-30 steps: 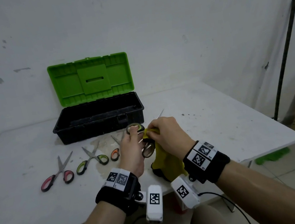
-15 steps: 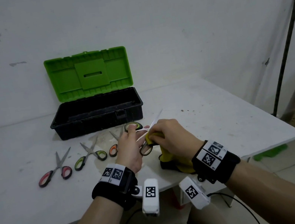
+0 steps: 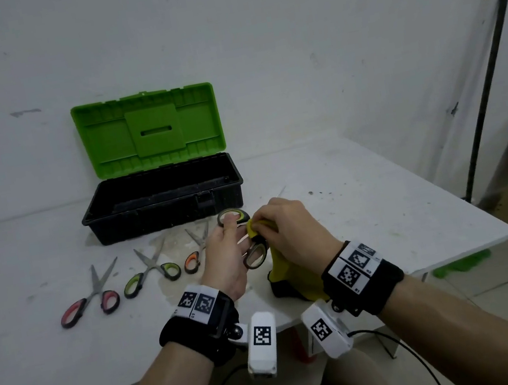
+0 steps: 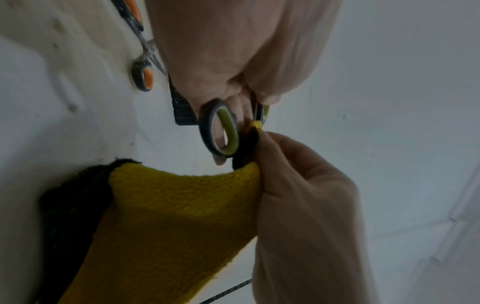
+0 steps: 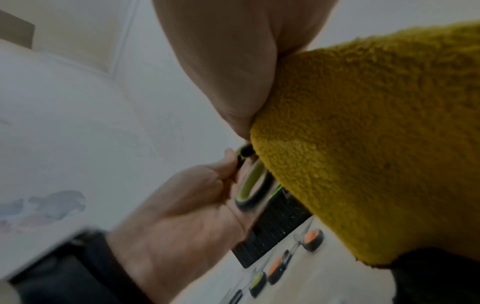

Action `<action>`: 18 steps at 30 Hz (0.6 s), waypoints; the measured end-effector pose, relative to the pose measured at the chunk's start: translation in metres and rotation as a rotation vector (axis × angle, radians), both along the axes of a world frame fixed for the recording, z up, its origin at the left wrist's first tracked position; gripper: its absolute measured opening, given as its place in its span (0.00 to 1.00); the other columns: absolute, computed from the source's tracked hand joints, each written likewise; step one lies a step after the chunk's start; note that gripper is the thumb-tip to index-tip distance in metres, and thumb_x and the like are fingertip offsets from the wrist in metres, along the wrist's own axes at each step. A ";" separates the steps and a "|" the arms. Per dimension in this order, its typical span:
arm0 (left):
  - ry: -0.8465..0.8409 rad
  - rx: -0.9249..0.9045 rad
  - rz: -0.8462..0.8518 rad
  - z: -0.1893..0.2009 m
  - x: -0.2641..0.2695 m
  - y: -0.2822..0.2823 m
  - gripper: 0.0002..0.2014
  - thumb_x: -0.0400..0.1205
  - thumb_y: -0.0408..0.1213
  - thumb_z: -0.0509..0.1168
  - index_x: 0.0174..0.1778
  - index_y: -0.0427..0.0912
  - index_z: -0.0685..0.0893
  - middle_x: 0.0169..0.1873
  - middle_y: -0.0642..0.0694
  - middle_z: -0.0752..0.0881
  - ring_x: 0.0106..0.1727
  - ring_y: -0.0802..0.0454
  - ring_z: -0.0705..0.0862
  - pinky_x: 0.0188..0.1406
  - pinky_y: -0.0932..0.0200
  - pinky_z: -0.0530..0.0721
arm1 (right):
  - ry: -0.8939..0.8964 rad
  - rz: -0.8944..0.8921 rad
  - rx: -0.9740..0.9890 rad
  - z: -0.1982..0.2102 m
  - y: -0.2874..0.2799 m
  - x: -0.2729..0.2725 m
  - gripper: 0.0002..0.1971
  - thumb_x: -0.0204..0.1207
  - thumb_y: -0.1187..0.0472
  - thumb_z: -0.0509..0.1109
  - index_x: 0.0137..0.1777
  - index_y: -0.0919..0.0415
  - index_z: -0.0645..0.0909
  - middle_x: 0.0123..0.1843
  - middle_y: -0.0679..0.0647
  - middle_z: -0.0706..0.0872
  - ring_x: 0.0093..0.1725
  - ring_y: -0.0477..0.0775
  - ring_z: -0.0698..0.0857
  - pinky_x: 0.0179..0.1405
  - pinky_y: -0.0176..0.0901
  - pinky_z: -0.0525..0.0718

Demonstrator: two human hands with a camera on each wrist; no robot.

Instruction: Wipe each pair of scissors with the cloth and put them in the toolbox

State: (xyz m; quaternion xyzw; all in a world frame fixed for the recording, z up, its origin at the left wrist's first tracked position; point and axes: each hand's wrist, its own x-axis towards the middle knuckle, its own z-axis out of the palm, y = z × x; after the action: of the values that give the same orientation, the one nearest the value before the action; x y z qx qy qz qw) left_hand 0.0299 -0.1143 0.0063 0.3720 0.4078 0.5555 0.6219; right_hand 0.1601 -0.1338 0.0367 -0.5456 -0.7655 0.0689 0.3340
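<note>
Four pairs of scissors out, one mid-wipe over the worktop's front edge.
Left hand [image 3: 226, 257] holds the green-handled grey scissors [image 3: 247, 243] by the loops, fingers through, probably to steady them; blades point away toward the far edge. Right hand [image 3: 289, 233] pinches the yellow fleece cloth with black trim [image 3: 289, 282] at the pivot, likely so a pull cleans both sides; the rest hangs down. Black plastic toolbox with raised green lid [image 3: 164, 204] sits toward the back, seemingly empty, within reach for drop-off. Pink-handled scissors [image 3: 90, 298], second green-handled pair [image 3: 151, 271], orange-handled pair [image 3: 196, 252] lie spread in a row before it, unwiped by the look. White stained worktop [image 3: 385, 220], scuffed white wall [image 3: 289, 52], dark pole [image 3: 484, 93] right.
</note>
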 end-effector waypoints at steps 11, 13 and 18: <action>-0.029 0.006 0.028 0.002 0.000 0.001 0.20 0.92 0.47 0.53 0.64 0.33 0.79 0.53 0.38 0.92 0.55 0.41 0.92 0.53 0.41 0.90 | 0.054 -0.090 -0.014 -0.003 -0.002 0.003 0.07 0.80 0.59 0.69 0.50 0.59 0.88 0.46 0.55 0.86 0.46 0.53 0.82 0.45 0.40 0.75; -0.029 0.007 0.036 0.001 0.000 0.002 0.21 0.91 0.48 0.54 0.64 0.31 0.79 0.54 0.38 0.92 0.54 0.40 0.92 0.48 0.46 0.90 | 0.049 -0.040 -0.043 -0.007 -0.008 -0.002 0.06 0.79 0.60 0.70 0.49 0.58 0.88 0.46 0.55 0.87 0.47 0.53 0.83 0.48 0.41 0.78; -0.027 0.009 0.051 -0.001 0.000 0.001 0.21 0.91 0.48 0.55 0.61 0.32 0.82 0.53 0.37 0.92 0.52 0.40 0.92 0.40 0.51 0.90 | 0.051 0.032 -0.010 -0.006 -0.009 -0.001 0.05 0.79 0.60 0.71 0.49 0.56 0.88 0.45 0.52 0.86 0.44 0.47 0.80 0.43 0.28 0.72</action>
State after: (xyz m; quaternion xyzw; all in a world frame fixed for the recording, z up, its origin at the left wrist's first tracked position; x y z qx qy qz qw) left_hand 0.0301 -0.1133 0.0049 0.3569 0.4060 0.5779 0.6114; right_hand 0.1591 -0.1424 0.0305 -0.5331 -0.7649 0.0920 0.3496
